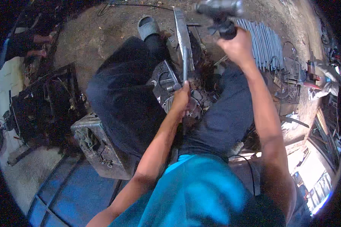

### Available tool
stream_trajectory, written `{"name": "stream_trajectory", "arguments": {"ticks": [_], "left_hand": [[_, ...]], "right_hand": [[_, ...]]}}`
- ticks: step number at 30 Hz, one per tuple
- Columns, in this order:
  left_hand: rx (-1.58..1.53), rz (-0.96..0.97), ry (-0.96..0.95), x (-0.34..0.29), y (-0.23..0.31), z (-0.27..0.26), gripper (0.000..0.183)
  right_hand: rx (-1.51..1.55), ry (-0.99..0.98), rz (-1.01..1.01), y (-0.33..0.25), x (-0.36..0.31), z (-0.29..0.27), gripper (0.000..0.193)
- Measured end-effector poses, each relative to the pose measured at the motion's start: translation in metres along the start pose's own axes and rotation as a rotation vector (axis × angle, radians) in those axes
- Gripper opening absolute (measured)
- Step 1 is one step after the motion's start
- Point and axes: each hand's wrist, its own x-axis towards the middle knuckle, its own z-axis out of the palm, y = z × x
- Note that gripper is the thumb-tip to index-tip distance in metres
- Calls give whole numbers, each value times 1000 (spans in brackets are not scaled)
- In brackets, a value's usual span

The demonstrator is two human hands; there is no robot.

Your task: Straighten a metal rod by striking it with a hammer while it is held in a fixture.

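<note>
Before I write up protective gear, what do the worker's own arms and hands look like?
The left hand and right hand are ungloved, with no watch or band visible at either wrist. No sleeve covers the left forearm or right forearm. The shirt is bright turquoise-blue.

rods [262, 44] right of metal strip [183, 38]
</note>
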Motion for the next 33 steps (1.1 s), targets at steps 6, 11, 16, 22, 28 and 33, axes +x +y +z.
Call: {"name": "stream_trajectory", "arguments": {"ticks": [6, 11, 16, 22, 28, 33], "left_hand": [[-32, -40, -20, -2, 12, 13, 50], [80, 14, 21, -11, 25, 11, 59], [65, 72, 94, -17, 28, 7, 63], [163, -83, -9, -26, 47, 13, 80], [217, 96, 114, -3, 28, 8, 75], [186, 47, 78, -8, 30, 9, 72]], "right_hand": [[-509, 239, -588, 25, -1, 24, 25], [-361, -396, 184, 25, -27, 46, 38], [-76, -54, -207, -14, 11, 16, 33], [-319, -251, 8, 50, -36, 61, 30], [-488, -297, 96, 49, -27, 38, 38], [183, -98, 202, -17, -12, 19, 38]]}}
